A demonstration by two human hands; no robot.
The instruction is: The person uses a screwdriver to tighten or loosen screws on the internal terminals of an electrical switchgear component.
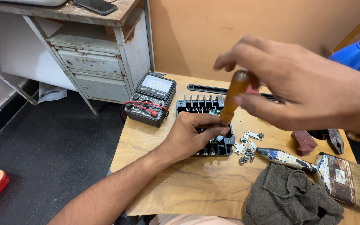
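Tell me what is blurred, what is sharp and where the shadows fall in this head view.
Head view: the right hand and the amber screwdriver handle are softened by blur; the left hand, black finned module, meter and paintbrush are sharp; light is soft and even, with only a faint shadow beside the left hand on the wooden board; no strong glare.

The person's left hand (196, 135) and forearm, coming from 7 o'clock, are bare with no sleeve, ring or watch, and the right hand (309, 93), from 3 o'clock, is bare too.
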